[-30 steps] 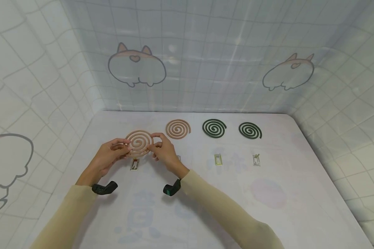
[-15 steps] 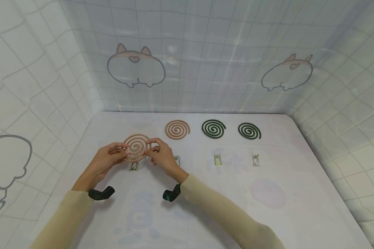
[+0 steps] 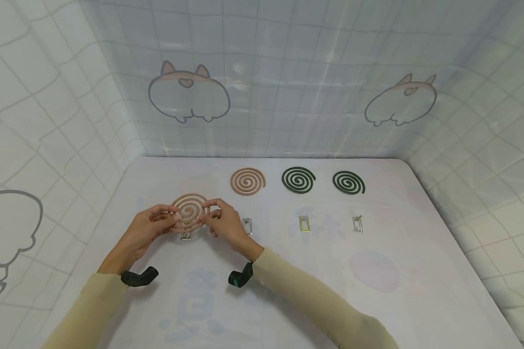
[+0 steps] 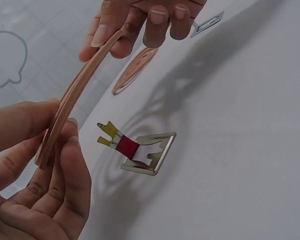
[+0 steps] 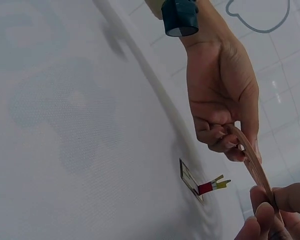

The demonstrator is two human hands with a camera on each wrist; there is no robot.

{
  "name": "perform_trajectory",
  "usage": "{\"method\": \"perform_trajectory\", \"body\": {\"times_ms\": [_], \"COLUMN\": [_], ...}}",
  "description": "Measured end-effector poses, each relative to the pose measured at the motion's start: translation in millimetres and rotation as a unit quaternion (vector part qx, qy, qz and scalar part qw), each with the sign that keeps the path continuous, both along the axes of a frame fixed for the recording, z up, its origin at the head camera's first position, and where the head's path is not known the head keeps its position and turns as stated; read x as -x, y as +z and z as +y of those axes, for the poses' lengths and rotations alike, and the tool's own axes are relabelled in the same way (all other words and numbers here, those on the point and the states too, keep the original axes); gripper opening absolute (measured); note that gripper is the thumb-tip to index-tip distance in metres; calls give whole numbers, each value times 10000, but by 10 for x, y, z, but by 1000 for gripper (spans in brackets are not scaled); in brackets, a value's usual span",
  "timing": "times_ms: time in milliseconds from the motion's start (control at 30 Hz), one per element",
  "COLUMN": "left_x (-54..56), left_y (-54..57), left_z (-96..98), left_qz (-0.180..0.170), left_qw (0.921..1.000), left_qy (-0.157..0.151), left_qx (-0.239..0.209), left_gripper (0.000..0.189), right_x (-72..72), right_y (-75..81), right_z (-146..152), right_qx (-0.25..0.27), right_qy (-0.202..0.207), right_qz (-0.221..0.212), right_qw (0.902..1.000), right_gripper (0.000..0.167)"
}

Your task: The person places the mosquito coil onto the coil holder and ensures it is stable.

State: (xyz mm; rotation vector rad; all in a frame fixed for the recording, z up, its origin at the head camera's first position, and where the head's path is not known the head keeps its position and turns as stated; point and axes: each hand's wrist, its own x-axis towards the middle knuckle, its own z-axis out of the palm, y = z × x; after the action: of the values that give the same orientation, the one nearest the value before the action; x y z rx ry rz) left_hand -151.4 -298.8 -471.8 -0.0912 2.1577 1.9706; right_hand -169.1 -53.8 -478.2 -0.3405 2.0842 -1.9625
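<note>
Both hands hold a brown mosquito coil [image 3: 189,211] by its opposite edges. My left hand [image 3: 145,231] pinches the left rim between thumb and fingers, and my right hand [image 3: 228,224] pinches the right rim. Seen from the left wrist, the coil stands tilted on edge, raised off the table. Below it and apart from it lies a small metal coil stand [image 4: 162,159], whose bent-up prong [image 4: 126,145] has a red band and a yellow forked tip. In the head view the coil hides part of this stand.
Another brown coil [image 3: 248,182] and two green coils, one dark green coil [image 3: 299,180] and a second green coil [image 3: 349,183], lie along the back. In front of them sit a silver stand [image 3: 247,226], a yellowish stand [image 3: 304,224] and another silver stand [image 3: 357,224]. Tile-patterned cloth walls surround the table.
Both hands have brought the brown coil toward the person and slightly left, over the leftmost stand, now covering more of it. The other coils and stands stay put.
</note>
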Motion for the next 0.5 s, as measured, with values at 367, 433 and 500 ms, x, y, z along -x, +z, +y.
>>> {"method": "perform_trajectory", "body": {"times_ms": [367, 433, 500], "left_x": [-61, -69, -77], "left_y": [-54, -65, -75], "left_z": [-19, -20, -23], "left_qz": [114, 137, 139], "left_qw": [9999, 9998, 9997], "left_qy": [-29, -29, -30], "left_qx": [-102, -148, -188], "left_gripper": [32, 30, 30], "right_x": [-45, -52, -54], "right_y": [-33, -39, -50], "right_z": [-10, -8, -11], "right_qx": [16, 16, 9], "right_qy": [51, 73, 94], "right_qz": [-58, -61, -47], "right_qw": [10000, 10000, 9999], "right_gripper": [29, 29, 29]}}
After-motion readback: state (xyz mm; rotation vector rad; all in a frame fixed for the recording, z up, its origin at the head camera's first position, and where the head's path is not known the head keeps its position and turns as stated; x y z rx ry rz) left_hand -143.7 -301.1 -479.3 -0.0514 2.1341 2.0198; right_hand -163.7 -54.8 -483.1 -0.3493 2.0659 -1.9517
